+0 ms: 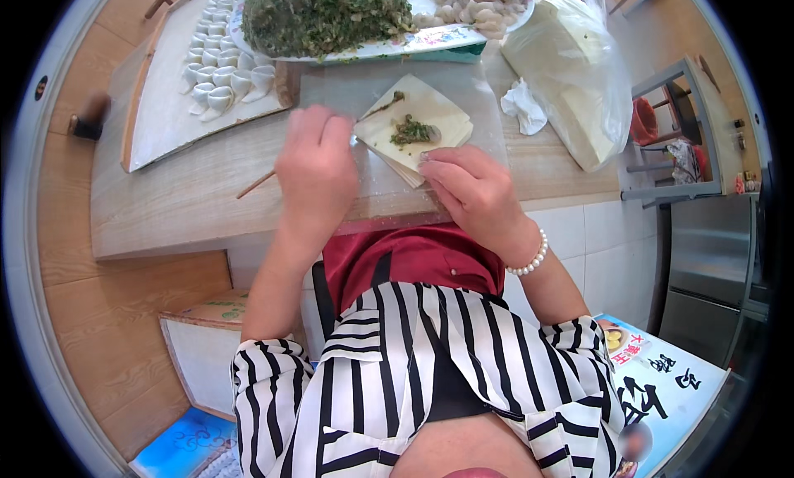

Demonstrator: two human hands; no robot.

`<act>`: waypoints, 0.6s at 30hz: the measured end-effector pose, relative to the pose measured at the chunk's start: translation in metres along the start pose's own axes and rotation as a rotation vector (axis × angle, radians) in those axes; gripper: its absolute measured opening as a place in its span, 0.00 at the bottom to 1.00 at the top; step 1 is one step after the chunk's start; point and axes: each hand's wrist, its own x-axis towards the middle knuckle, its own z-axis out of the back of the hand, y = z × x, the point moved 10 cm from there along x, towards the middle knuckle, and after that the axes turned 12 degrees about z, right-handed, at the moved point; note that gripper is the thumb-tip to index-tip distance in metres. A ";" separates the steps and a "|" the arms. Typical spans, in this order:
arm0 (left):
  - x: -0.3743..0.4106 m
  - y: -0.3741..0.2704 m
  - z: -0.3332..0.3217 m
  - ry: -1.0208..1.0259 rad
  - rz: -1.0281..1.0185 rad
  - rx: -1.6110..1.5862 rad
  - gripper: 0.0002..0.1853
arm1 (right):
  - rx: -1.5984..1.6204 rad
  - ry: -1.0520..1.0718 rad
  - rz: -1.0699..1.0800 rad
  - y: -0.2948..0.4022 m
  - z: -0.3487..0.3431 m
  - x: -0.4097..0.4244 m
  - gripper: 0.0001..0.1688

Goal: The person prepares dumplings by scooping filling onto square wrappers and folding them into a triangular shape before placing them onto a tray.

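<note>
A stack of square dough wrappers (434, 99) lies turned cornerwise on the table. A small heap of green filling (410, 130) with a shrimp sits on the top wrapper, and a smear of filling shows near its far left edge. My left hand (317, 161) is closed around a thin wooden stick (256, 184), just left of the stack; its fingers are a little blurred. My right hand (474, 183) has thumb and fingertips pinched at the near right edge of the wrappers; whether they grip the top sheet is not clear.
Folded wontons (223, 75) stand in rows on a board (167, 118) at the back left. A tray (434, 39) with green filling and shrimp is at the back. A plastic bag of wrappers (564, 81) and crumpled tissue (525, 108) lie right.
</note>
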 end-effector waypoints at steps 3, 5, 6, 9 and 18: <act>0.020 -0.014 0.031 -0.186 -0.101 -0.029 0.07 | -0.021 -0.022 0.020 0.002 0.003 -0.001 0.11; 0.038 -0.022 0.054 -0.284 -0.142 -0.053 0.06 | -0.025 -0.034 0.031 0.003 0.004 0.000 0.12; 0.049 -0.017 0.051 -0.241 -0.093 0.030 0.06 | -0.026 -0.039 0.031 0.004 0.004 0.000 0.12; 0.064 -0.002 0.047 -0.164 0.016 0.188 0.06 | -0.020 -0.043 0.020 0.003 0.004 0.000 0.13; 0.016 0.014 -0.020 0.210 0.073 -0.306 0.08 | 0.023 -0.019 -0.038 0.001 0.000 0.001 0.15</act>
